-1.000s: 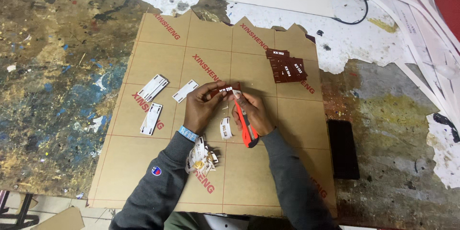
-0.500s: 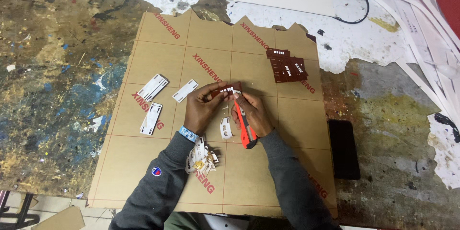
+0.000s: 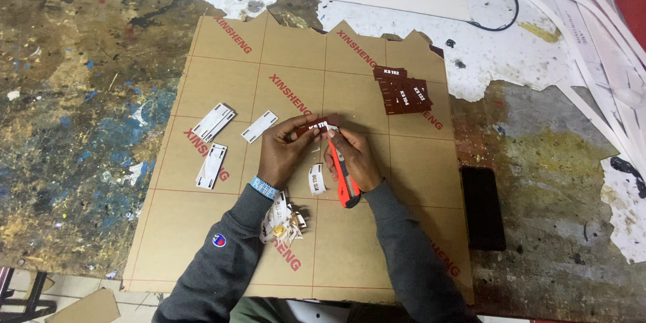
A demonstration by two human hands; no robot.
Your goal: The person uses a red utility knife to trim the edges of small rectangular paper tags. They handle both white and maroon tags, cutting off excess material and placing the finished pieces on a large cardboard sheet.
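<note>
Brown paper-faced sheet (image 3: 377,229): tan, thin red grid lines, red diagonal lettering.
Small tag (image 3: 317,125) between left hand (image 3: 282,151) and right hand (image 3: 353,158): dark maroon, white marks.
Utility knife (image 3: 344,185) in right hand: orange-red.
Stack of tags (image 3: 404,91) at sheet's upper right: dark maroon, white marks.
Blank labels (image 3: 215,122) on sheet's left part: white.
Peeled scraps (image 3: 281,223) on sheet near left wrist: white, cream.
Wristband (image 3: 264,188): light blue.
Sleeves (image 3: 222,262): dark grey.
Desk (image 3: 74,128) left of sheet: mottled brown, ochre, blue flecks.
Flat slab (image 3: 482,207) right of sheet: black.
</note>
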